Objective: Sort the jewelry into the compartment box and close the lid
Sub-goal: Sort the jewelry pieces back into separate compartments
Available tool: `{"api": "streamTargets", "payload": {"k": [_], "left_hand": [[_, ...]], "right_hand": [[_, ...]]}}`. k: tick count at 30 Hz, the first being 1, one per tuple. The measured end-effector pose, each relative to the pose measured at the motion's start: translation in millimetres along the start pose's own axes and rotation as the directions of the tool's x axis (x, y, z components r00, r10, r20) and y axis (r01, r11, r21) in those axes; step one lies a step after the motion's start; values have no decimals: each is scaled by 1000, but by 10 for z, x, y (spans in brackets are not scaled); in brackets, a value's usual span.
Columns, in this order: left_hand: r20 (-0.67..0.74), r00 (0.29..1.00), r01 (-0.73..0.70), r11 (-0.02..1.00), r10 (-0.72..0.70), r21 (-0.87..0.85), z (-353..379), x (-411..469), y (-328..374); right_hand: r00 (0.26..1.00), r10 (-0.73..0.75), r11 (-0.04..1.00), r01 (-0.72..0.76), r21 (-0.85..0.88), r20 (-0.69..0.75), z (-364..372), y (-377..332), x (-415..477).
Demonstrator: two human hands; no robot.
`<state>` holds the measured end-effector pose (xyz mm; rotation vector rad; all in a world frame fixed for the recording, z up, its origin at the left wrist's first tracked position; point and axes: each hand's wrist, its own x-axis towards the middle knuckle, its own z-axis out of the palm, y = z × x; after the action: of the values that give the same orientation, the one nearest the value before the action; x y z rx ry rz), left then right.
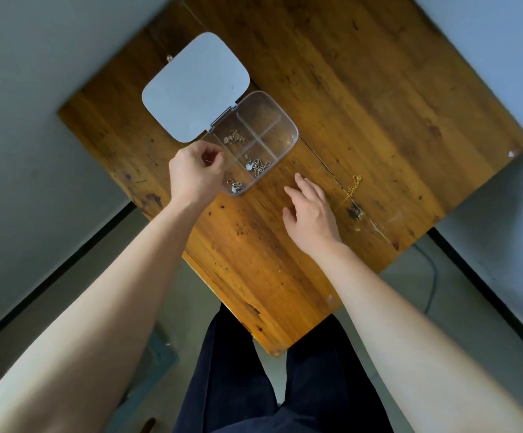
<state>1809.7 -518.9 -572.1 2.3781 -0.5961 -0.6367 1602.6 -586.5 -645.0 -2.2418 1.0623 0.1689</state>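
My right hand (311, 214) lies nearest me, flat over the worn brown wooden table (379, 89), fingers spread and gripping nothing. Just beyond its little-finger side a thin gold chain necklace (352, 189) lies loose on the wood, well outside the box. Against that golden-brown grain the chain is hard to make out, so I could pinch only part of it, drag it, or let it snag in the crack running past it.

My left hand (196, 170) is curled at the near-left corner of the clear plastic compartment box (288, 148), thumb and fingertips pinched together; I think something tiny is between them, but I cannot tell what. If I let go carelessly it could fall outside the wall, or into a cell already holding silver pieces, and tangle.

Beyond my left hand the pale grey lid (194, 85) lies swung open. A chain draped over a divider would stop it shutting.

No brand, label or writing shows anywhere.
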Motion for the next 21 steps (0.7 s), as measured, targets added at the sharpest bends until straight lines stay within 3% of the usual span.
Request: {"api": "streamTargets", "payload": {"k": [4,7,10,13,16,21], "left_hand": [[60,994,-97,995,96,4,195,-172,102],[127,956,-276,957,264,91,455,-351,151],[329,876,-425,887,352,183,729,-517,109],[509,795,-530,787,330,317,948,-615,0],[491,788,-582,707,371,402,1034,-643,-78],[443,800,-584,698,405,415,1073,-632,-106]], "right_hand": [[987,18,998,-27,-53,-162,-184,236,-128],[983,108,980,-130,-149,-146,-266,488,-289],[982,173,967,-183,-180,-70,-269,697,-472],[988,106,979,-124,-164,-116,-235,775,-592],[983,32,985,-61,-160,-179,-182,731,-588],[962,-62,998,53,-39,-267,-162,728,-503]]}}
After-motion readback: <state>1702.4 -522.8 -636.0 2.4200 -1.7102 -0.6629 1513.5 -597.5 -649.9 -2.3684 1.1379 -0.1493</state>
